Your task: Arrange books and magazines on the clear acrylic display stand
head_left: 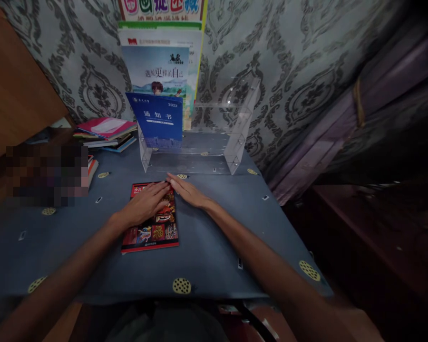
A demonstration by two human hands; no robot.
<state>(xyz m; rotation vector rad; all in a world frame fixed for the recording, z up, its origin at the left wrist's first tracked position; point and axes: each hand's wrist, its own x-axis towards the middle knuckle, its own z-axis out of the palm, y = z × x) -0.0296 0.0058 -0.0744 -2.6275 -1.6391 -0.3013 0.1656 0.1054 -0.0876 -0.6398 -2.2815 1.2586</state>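
A red and black book (160, 232) with a picture cover lies flat on the blue tablecloth. Across its upper part rests my left hand (146, 204), palm down with fingers stretched out, hiding some of the cover. My right hand (188, 191) is at the book's upper right corner, fingers extended and thumb side up. Its fingertips meet those of my left hand; whether they press on the book's edge I cannot tell. Behind the hands stands a clear acrylic book rack (240, 130), with a blue booklet (160, 123) in its front left and taller books (159, 64) behind.
A stack of books and papers (107, 127) sits at the back left of the table (214, 228). Nearer on the left, a blurred-out area partly covers another book (92, 172). Patterned wallpaper (288, 52) rises behind, and a purple curtain (317, 147) hangs beyond the table's right edge.
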